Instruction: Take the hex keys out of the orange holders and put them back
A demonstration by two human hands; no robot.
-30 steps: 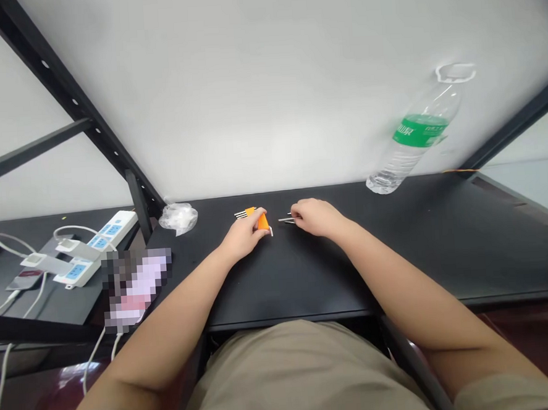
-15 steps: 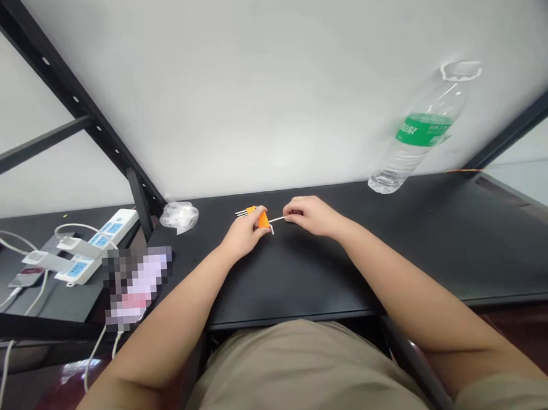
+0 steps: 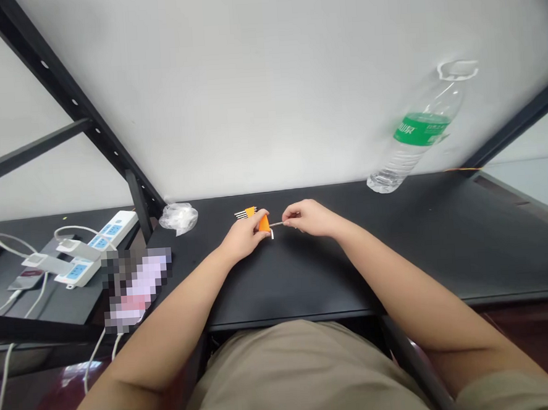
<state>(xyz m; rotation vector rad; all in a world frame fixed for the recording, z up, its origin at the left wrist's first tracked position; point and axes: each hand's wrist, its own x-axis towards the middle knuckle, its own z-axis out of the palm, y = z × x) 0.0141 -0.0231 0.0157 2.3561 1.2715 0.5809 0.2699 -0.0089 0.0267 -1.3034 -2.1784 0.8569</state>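
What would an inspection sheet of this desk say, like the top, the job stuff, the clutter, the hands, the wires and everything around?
Surface: black desk, dark and smooth-looking.
Job's things: orange holder with thin bars poking out; a thin rod beside it. Too small to tell whether the rod is inside.
Clutter: crumpled clear bag at left; bottle with green label at right.
Hands: left hand grips the holder; right hand pinches the rod.
Cables: white, at left, some by the power strip.
Surroundings: pale wall, black frame.

Holder (image 3: pixel 264 223) in your left hand (image 3: pixel 242 238) at twelve o'clock, bag (image 3: pixel 179 219) on the desk (image 3: pixel 301 277) at eleven, bottle (image 3: pixel 420 129) at one
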